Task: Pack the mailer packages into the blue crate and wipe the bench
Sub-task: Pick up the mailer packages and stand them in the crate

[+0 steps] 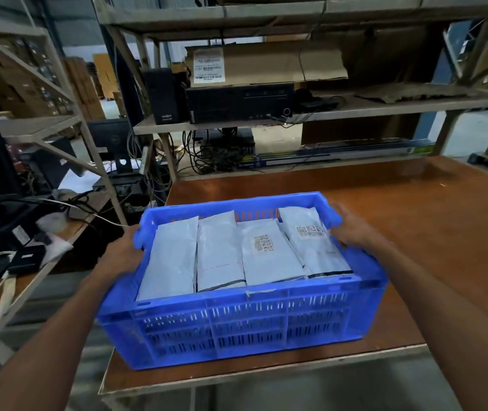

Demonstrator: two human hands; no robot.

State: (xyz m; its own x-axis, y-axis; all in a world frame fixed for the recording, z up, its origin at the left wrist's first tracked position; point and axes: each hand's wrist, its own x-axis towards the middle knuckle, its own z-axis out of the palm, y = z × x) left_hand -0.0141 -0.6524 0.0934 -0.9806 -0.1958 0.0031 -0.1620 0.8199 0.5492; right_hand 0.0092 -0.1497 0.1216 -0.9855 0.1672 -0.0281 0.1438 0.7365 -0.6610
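Fingertips hidden, your left hand (124, 252) and right hand (351, 225) gripped the ends of the blue crate (236, 324); four mailer packages (220, 253) showed inside.

A single wide-angle camera, worn on the person's head, looks forward and down over the bench (429, 221), close above the blue crate (236, 324) at frame centre. The left hand (124, 252) and right hand (352, 229) enter from the lower corners. Shelving (355, 109) fills the far side, its uprights bowed by the lens.
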